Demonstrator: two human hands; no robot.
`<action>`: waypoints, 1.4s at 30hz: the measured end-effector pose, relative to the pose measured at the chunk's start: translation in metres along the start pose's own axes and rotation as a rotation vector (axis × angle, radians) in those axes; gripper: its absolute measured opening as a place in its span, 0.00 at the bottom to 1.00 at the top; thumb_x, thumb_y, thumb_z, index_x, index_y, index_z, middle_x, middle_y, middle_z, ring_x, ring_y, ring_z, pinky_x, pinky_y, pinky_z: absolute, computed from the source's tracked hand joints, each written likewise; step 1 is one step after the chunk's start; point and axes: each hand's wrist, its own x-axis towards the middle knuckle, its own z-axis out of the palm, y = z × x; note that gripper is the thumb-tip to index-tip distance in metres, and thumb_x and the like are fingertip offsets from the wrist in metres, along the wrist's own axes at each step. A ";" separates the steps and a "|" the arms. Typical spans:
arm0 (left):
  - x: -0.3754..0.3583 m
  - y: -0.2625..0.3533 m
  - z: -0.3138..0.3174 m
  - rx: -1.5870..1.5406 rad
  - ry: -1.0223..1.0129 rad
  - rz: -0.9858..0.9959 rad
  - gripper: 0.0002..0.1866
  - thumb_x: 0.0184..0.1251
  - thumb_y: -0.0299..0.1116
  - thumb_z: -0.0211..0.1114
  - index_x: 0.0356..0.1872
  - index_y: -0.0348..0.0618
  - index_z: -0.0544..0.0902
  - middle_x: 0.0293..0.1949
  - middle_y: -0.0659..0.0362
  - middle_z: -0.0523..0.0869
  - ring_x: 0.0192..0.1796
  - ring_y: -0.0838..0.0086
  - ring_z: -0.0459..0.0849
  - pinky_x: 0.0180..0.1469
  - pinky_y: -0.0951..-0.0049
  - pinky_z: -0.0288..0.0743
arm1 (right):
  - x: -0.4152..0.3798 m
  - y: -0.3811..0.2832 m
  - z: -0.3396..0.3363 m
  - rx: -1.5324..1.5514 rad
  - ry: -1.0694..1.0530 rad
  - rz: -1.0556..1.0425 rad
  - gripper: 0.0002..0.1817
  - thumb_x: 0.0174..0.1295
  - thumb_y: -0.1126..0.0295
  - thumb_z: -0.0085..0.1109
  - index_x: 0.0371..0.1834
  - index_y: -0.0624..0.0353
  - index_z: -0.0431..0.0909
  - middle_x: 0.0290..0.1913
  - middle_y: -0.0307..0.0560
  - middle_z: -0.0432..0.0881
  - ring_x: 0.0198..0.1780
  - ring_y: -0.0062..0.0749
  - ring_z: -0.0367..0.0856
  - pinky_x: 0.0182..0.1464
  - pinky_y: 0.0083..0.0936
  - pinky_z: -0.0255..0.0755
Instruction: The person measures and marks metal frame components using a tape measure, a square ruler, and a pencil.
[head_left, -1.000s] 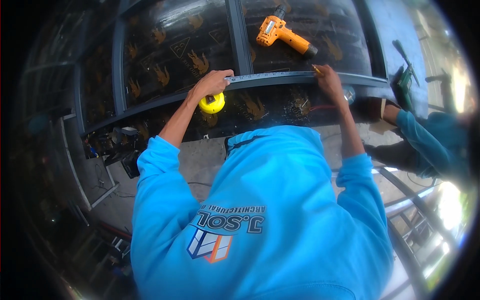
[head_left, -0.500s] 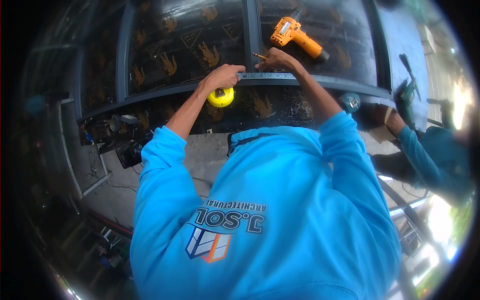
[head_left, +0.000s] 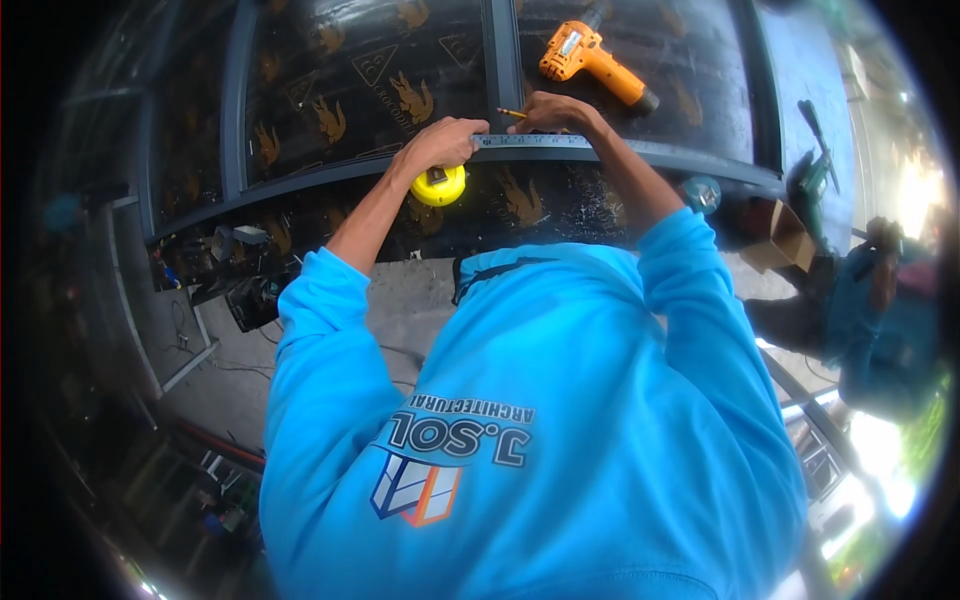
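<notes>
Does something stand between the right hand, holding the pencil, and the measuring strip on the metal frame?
Nothing visible stands between the right hand and the measuring strip; they are close together. The orange drill lies beyond the hand, not between them.

Orange-and-black drill point(head_left: 598, 66); bright yellow tape measure point(head_left: 440, 187).
</notes>
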 end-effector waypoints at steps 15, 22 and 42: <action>0.001 0.000 -0.001 -0.002 -0.013 -0.005 0.13 0.66 0.28 0.52 0.50 0.40 0.76 0.40 0.47 0.83 0.40 0.59 0.82 0.42 0.60 0.72 | 0.005 0.005 0.007 0.067 0.052 -0.027 0.24 0.53 0.48 0.65 0.31 0.62 0.86 0.29 0.49 0.82 0.33 0.34 0.78 0.40 0.36 0.69; 0.004 -0.003 0.001 0.012 0.000 0.000 0.13 0.66 0.28 0.52 0.50 0.40 0.76 0.42 0.47 0.83 0.41 0.60 0.82 0.43 0.61 0.73 | -0.002 -0.003 0.005 0.060 0.041 -0.004 0.21 0.56 0.51 0.63 0.35 0.60 0.86 0.31 0.46 0.84 0.33 0.30 0.78 0.40 0.33 0.67; 0.003 0.001 -0.003 0.010 -0.025 -0.017 0.14 0.65 0.28 0.52 0.50 0.40 0.76 0.40 0.47 0.83 0.40 0.59 0.82 0.42 0.59 0.72 | 0.006 0.006 0.009 0.082 0.072 -0.034 0.25 0.52 0.47 0.65 0.28 0.62 0.85 0.26 0.49 0.82 0.32 0.34 0.78 0.39 0.38 0.67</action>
